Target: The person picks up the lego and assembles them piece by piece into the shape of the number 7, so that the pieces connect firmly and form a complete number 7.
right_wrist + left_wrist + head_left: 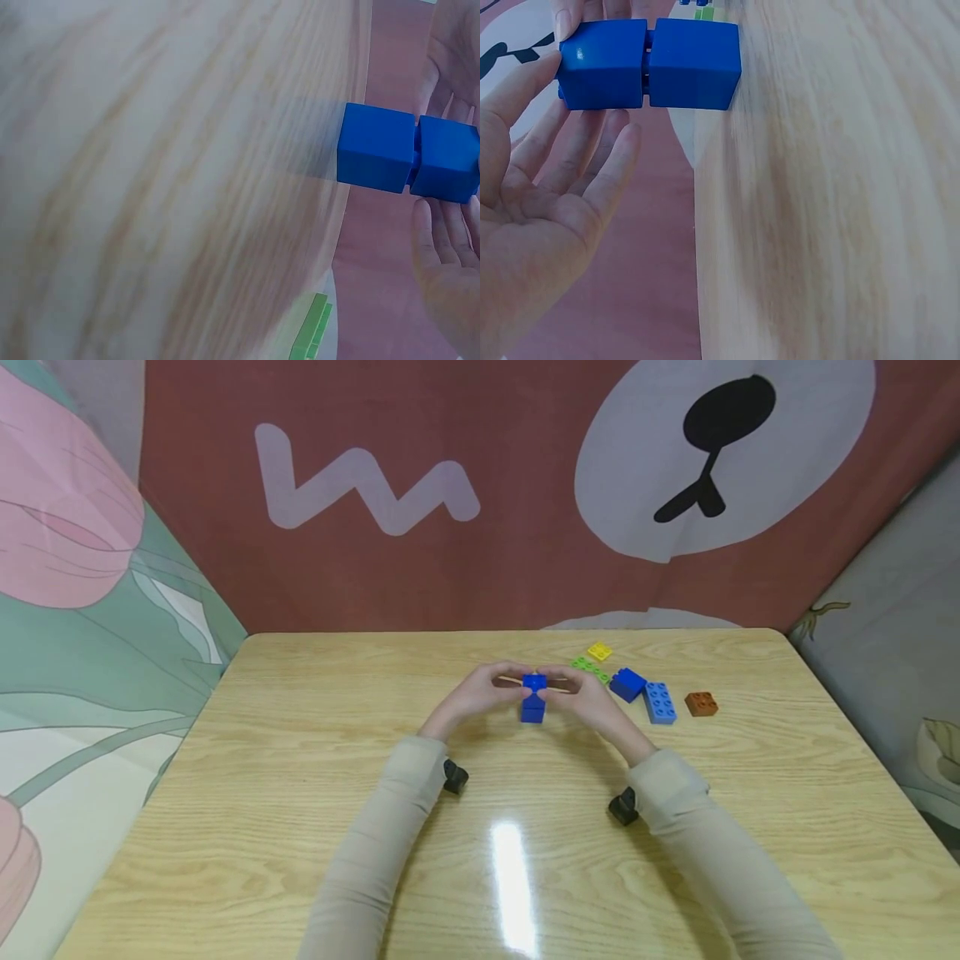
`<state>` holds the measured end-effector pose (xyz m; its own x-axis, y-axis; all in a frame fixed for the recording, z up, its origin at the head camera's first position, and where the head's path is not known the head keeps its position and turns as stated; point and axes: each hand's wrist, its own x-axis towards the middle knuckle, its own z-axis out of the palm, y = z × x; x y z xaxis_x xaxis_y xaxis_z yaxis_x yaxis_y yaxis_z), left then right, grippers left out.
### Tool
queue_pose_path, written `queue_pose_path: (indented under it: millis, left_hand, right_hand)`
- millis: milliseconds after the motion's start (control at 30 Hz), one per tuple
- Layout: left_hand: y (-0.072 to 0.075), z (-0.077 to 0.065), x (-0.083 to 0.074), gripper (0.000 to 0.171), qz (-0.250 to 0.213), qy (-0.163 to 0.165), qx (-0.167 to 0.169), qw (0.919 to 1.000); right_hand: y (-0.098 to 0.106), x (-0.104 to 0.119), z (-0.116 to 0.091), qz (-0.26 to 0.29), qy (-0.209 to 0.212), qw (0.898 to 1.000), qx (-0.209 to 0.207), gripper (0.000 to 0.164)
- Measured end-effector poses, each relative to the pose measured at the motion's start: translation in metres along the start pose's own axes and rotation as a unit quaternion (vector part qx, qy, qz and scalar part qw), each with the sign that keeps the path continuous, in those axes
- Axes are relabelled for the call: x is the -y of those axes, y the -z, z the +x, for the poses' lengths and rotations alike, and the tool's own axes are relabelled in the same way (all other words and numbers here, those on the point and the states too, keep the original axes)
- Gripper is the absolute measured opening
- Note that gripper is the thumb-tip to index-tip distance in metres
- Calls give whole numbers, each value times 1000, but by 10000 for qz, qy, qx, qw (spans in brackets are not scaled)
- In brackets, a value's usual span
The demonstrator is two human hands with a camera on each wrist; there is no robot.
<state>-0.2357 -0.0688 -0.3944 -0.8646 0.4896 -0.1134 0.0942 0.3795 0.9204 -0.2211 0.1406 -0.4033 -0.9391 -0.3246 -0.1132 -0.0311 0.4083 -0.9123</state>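
Two blue toy building bricks stand one above the other, with a narrow gap showing between the upper brick (pixel 602 65) and the lower brick (pixel 695 65). My left hand (pixel 480 691) pinches the upper brick from the left, its thumb at the near top edge. From the other side my right hand (pixel 583 695) pinches that same brick. The lower brick (pixel 532 711) has no fingers on it and stands on the table. In the right wrist view the lower brick (pixel 375 148) is plain, while the upper brick (pixel 448 159) reaches the frame's edge.
Right of the hands on the wooden table (pixel 300 793) lie a yellow brick (pixel 600 651), a green brick (pixel 590 669), a dark blue brick (pixel 627 685), a lighter blue brick (pixel 660 703) and a brown brick (pixel 701 704). A printed curtain (pixel 420 585) hangs behind the far edge.
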Motion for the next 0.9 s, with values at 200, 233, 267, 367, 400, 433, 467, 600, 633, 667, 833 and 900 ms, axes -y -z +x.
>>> queue_pose_path:
  millis: [200,233,267,367,400,433,467,600,633,667,833,900]
  left_hand:
    - [-2,0,-1,42,54,-19,-16,10000]
    - [-2,0,-1,41,42,-23,-19,10000]
    - [-2,0,-2,41,39,-30,-25,10000]
    - [-3,0,-2,40,32,-38,-31,10000]
    - [-4,0,-2,40,22,-41,-38,10000]
    - [-4,1,-1,40,13,-45,-36,10000]
    - [-4,1,-1,41,14,-41,-37,10000]
    - [-4,0,1,41,-17,-29,-7,10000]
    - [-3,0,1,42,-10,-28,1,10000]
    - [-3,0,2,41,-4,-17,5,10000]
    - [-1,2,5,42,8,73,31,10000]
    - [0,2,6,43,0,109,43,9999]
  right_hand:
    - [2,1,-2,6,-106,9999,-10,50]
    - [2,1,-2,-12,-112,9999,-2,51]
    - [2,1,-3,-21,-137,9999,-10,51]
    - [2,1,-3,-35,-203,9998,-44,51]
    - [2,1,-3,-35,-230,9997,-53,51]
    - [2,0,-2,-32,-246,9997,-58,52]
    - [2,-1,-2,-13,-278,9996,-75,51]
    - [3,-1,-3,-10,-321,9995,-35,54]
    - [3,-1,-3,-28,-322,9995,-21,54]
    - [3,0,-3,-54,-315,9995,-12,55]
    - [3,2,-3,-193,-298,9994,28,57]
    - [4,2,-3,-203,-305,9993,49,56]
